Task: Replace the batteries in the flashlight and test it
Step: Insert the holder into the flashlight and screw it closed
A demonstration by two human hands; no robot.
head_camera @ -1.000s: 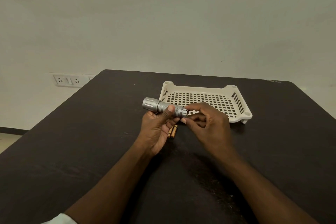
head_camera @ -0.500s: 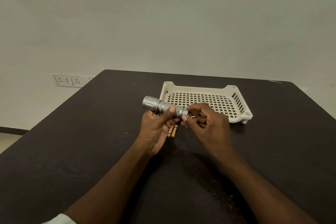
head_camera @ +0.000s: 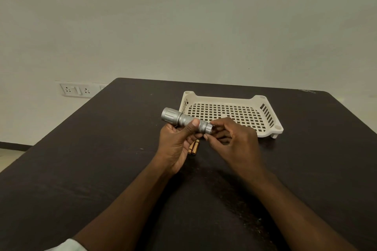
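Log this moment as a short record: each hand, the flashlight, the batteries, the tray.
left hand: grips the flashlight by its body, thumb on top
right hand: fingertips pinch the flashlight's tail end
flashlight: silver, held above the table, head pointing left
batteries: two, gold, side by side on the table under the hands
tray: white, perforated, nothing visible inside

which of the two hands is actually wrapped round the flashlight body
The left hand: its thumb and fingers curl round the silver flashlight. The right hand only pinches at its tail end.
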